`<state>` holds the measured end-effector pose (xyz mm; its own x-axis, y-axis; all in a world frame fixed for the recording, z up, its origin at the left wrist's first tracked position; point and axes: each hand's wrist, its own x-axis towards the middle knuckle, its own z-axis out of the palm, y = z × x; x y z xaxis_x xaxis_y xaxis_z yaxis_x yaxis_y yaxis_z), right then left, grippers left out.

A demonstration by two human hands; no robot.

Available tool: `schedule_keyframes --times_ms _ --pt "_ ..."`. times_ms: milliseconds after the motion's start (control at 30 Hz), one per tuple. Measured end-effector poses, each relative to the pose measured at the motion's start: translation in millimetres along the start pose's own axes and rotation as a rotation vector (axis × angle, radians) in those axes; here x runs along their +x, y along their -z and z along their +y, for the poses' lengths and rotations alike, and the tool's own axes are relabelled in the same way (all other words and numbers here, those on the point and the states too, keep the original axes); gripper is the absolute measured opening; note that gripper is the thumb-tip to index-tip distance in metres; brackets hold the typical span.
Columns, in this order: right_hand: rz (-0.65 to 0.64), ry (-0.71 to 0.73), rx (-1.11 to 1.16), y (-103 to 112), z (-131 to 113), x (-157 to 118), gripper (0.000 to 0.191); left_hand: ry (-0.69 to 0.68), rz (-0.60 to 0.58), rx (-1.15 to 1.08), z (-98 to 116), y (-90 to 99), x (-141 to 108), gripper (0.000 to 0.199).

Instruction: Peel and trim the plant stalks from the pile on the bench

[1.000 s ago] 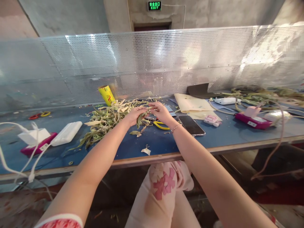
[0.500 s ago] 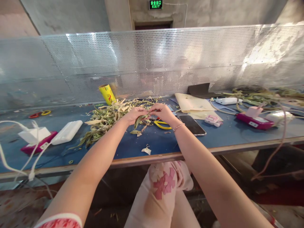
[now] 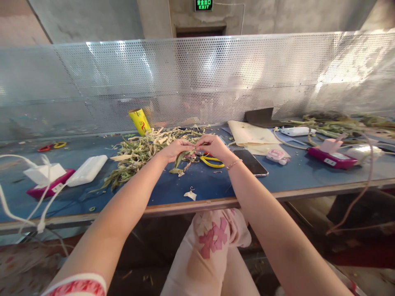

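My left hand [image 3: 176,151] is closed on a drooping green leaf [image 3: 179,159] at the front edge of a heap of dried leaves and stems [image 3: 145,150]. Its fingertips meet those of my right hand [image 3: 212,146], which is pinched; whatever lies between the right fingers is too small to name. Just below the right hand are the yellow handles of a pair of scissors [image 3: 212,163] on the blue table [image 3: 173,195]. A pale scrap [image 3: 190,195] lies in front of both hands.
A phone [image 3: 250,162], a pink earbud case [image 3: 277,156] and a beige envelope [image 3: 249,135] lie to the right. A yellow tube [image 3: 139,122] leans behind the heap. Power strips [image 3: 333,159], cables and a white power bank [image 3: 87,170] flank the work area. Perforated metal panel [image 3: 197,82] stands behind.
Both hands stay almost in place, fingertips still together over the heap's edge. The right fingers have shifted slightly; the view has moved a little.
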<state>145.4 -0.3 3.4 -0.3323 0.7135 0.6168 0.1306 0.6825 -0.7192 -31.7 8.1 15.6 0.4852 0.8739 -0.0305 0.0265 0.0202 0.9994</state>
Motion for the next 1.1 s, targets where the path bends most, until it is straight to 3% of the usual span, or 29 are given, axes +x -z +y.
schedule_keyframes --times_ms 333,533,733,900,1100 --pt "0.072 0.114 -0.116 -7.0 -0.7 -0.7 0.005 0.015 0.089 0.042 6.2 -2.2 -3.9 0.017" --pt "0.027 0.004 -0.043 -2.7 2.1 -0.1 0.005 0.016 0.037 0.082 6.8 -1.8 -4.1 0.016" --pt "-0.049 -0.119 0.175 -0.9 10.8 0.9 0.015 -0.010 0.000 0.133 9.7 -1.9 -5.8 0.019" --pt "-0.033 -0.247 0.207 -6.0 8.1 0.7 0.018 -0.149 0.053 0.265 9.8 -2.6 -5.1 0.018" --pt "0.088 -0.263 0.009 -6.6 6.6 4.4 0.011 -0.357 0.223 0.552 4.5 -10.1 -0.1 0.019"
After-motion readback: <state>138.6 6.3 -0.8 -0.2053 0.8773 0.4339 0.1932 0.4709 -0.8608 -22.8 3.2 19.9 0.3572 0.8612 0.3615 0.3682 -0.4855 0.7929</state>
